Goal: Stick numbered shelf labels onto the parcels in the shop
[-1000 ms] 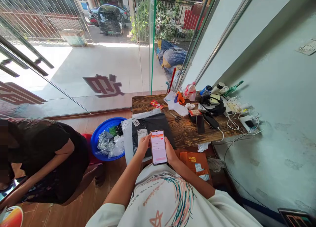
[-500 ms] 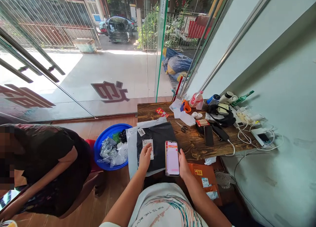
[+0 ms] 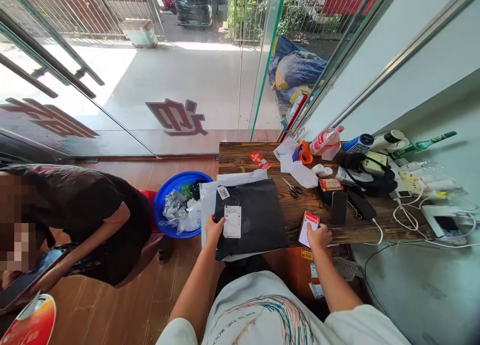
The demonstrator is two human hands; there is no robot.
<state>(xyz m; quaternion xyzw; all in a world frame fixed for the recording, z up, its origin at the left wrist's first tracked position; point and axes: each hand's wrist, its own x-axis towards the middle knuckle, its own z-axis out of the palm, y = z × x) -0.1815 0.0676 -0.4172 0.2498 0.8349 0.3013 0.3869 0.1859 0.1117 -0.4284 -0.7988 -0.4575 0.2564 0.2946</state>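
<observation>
My left hand (image 3: 214, 230) grips the left edge of a black mailing bag (image 3: 262, 212), thumb on top beside its white shipping label (image 3: 232, 222). A small tag (image 3: 223, 192) marked 7008 is stuck near the upper left corner. Pale mailing bags (image 3: 208, 197) lie beneath the black one. In my right hand (image 3: 318, 235) is a smartphone (image 3: 305, 232) with a lit screen, held at the table's front edge with the thumb over the screen. Scissors (image 3: 292, 187) rest on the table just beyond the phone.
The wooden table (image 3: 240, 157) carries an orange tape dispenser (image 3: 305, 152), a pink bottle (image 3: 325, 141), a dark phone (image 3: 339, 207) and tangled cables (image 3: 407, 217). A blue basin (image 3: 159, 205) of plastic waste stands left. A seated person (image 3: 86, 220) holds a phone (image 3: 33, 275). Glass doors stand ahead.
My left hand has closed on the black bag's left edge. My right hand has carried the phone rightward, from in front of the bag to the table edge. The view has tilted down.
</observation>
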